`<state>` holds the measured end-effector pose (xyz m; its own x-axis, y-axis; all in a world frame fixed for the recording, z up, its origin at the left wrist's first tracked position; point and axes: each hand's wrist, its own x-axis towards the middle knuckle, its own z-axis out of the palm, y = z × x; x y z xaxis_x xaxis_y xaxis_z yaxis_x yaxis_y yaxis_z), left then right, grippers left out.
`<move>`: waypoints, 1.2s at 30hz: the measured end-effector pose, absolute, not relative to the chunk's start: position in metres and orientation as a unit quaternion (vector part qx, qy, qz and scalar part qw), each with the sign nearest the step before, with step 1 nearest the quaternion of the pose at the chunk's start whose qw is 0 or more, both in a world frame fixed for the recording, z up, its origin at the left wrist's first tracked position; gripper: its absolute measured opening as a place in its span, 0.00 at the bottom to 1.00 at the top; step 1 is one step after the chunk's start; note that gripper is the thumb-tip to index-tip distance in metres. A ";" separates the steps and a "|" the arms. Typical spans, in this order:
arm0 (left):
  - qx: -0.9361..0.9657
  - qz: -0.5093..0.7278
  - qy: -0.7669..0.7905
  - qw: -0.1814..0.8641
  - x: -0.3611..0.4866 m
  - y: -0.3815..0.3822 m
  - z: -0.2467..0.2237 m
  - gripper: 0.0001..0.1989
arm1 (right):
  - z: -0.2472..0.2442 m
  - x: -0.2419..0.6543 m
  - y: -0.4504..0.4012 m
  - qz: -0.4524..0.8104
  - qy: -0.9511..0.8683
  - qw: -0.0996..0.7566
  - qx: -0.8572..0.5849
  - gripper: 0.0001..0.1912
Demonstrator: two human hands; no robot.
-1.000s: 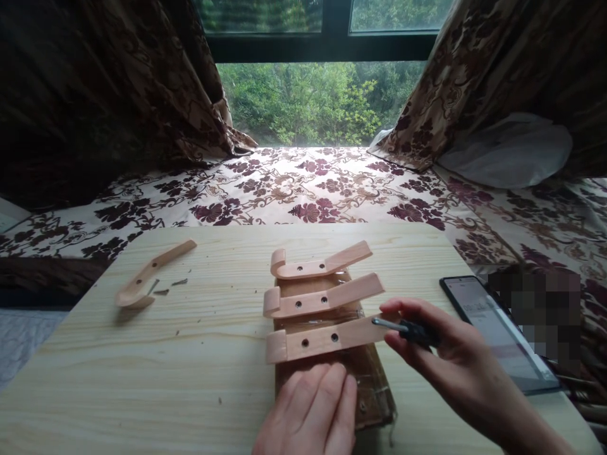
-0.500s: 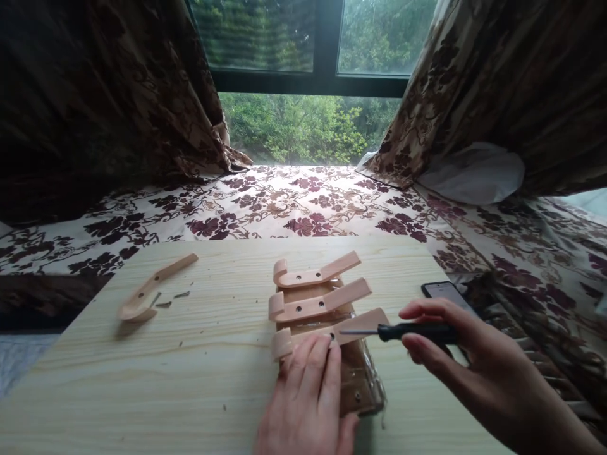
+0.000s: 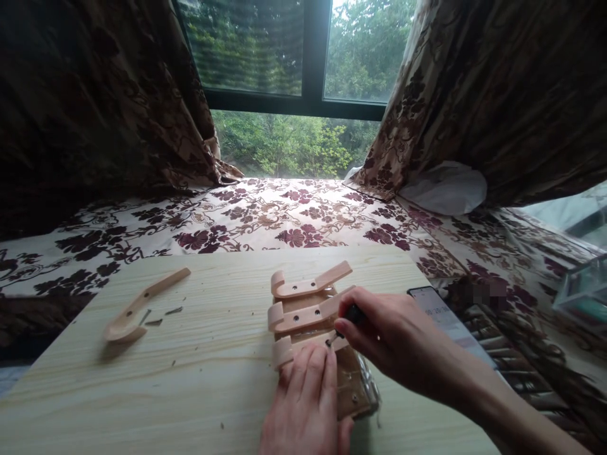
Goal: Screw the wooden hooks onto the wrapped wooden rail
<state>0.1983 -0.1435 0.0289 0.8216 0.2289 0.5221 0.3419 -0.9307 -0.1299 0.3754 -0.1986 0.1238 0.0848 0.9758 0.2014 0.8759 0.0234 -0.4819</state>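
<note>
Gripped in my right hand [image 3: 384,328] is a screwdriver [image 3: 353,314], its dark handle tilted upright. Its tip meets a hole or screw in the nearest wooden hook [image 3: 283,352]; my fingers hide most of the shaft. My left hand [image 3: 303,395] presses down on that hook, fingers together over it, with the thumb by the board's near side. Under the hooks lies a brown wooden board [image 3: 348,382] partly in clear plastic wrap, with a small screw near its close end. The middle hook [image 3: 306,318] and the far hook [image 3: 303,288] each show two dark screw heads.
On the left of the pale wooden table [image 3: 203,379] lies a loose wooden hook [image 3: 124,322] beside several screws [image 3: 154,322]. A phone [image 3: 441,316] rests at the right edge. Beyond are a floral cloth [image 3: 265,221], curtains and a window; a clear box [image 3: 583,291] stands far right.
My right hand has moved left and brought the screwdriver from lying sideways to upright over the nearest hook. My left hand stays on that hook. The view has shifted slightly.
</note>
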 end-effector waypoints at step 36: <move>-0.950 -0.259 -0.150 0.090 0.199 -0.145 0.025 0.22 | 0.173 0.371 -0.158 0.034 -0.803 -0.081 -0.589 0.08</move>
